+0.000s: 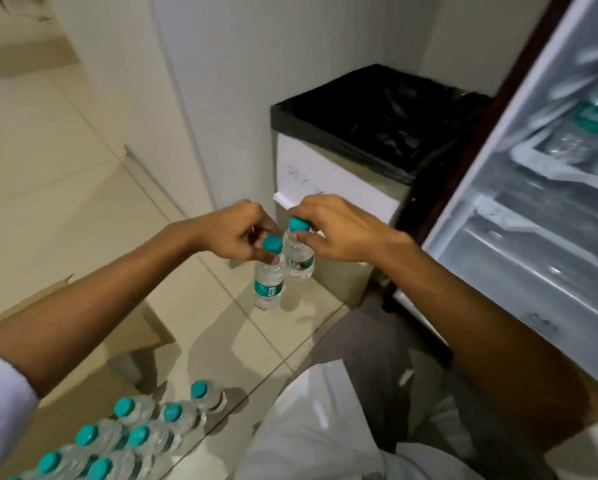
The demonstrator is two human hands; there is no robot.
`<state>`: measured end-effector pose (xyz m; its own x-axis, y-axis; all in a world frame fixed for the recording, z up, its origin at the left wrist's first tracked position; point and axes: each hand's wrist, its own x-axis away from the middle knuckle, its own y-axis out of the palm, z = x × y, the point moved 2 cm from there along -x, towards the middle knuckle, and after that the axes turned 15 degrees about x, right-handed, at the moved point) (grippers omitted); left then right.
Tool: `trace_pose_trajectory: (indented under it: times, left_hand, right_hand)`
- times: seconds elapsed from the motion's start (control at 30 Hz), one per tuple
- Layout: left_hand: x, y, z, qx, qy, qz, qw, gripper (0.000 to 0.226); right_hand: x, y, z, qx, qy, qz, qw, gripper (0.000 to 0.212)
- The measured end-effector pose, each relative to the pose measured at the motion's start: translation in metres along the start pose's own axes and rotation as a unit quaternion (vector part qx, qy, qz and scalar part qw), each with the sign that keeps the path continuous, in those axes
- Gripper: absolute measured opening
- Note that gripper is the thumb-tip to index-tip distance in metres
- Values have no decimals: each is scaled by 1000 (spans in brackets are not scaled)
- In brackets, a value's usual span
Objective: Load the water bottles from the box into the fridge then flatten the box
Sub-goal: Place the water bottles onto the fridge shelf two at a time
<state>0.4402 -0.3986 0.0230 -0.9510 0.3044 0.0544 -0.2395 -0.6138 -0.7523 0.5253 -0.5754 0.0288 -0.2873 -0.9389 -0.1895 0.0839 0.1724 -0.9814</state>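
My left hand (233,232) grips the neck of a small clear water bottle (269,284) with a teal cap and teal label. Beside it, my right hand (339,230) grips the neck of a second such bottle (300,259). Both bottles hang upright in the air, close together, above the tiled floor. At the bottom left the open cardboard box (83,355) holds several more teal-capped bottles (138,434). On the right stands the open fridge door (539,202), with a bottle (577,133) lying in an upper door shelf.
A bin with a black liner (373,133) stands against the wall just beyond my hands, left of the fridge door. My bent knee in grey trousers (377,348) is below my right arm. Pale floor tiles (48,168) stretch to the left.
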Motion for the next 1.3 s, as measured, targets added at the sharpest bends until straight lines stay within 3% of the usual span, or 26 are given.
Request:
trace_pose_trajectory:
  times: [0.17, 0.27, 0.37, 0.53, 0.7, 0.87, 1.0, 1.17, 1.3]
  left_hand:
    - [-66, -33, 77, 72, 83, -43, 993, 11]
    - [-98, -49, 125, 117, 130, -67, 982, 21]
    - [-127, -61, 170, 158, 161, -84, 971, 13]
    - [-173, -76, 242, 184, 204, -78, 958, 35]
    - [-201, -85, 308, 183, 278, -48, 942, 40]
    - [-221, -80, 347, 289, 335, 17, 896, 25]
    - [-241, -58, 373, 365, 340, 68, 864, 23]
    - [-269, -30, 401, 349, 380, 130, 847, 24]
    - [-291, -16, 413, 341, 409, 200, 822, 38]
  right_hand:
    - [46, -91, 49, 37, 71, 104, 991, 35]
    - [76, -141, 67, 63, 112, 126, 984, 33]
    - [104, -185, 83, 80, 158, 127, 976, 33]
    - [152, -245, 106, 101, 246, 115, 957, 29]
    - [204, -290, 114, 142, 317, 168, 923, 28]
    - [260, -325, 118, 166, 411, 298, 845, 30]
    - [280, -345, 123, 229, 429, 360, 796, 28]
    - [301, -340, 140, 294, 457, 439, 715, 23]
    - [324, -326, 157, 338, 471, 485, 655, 15]
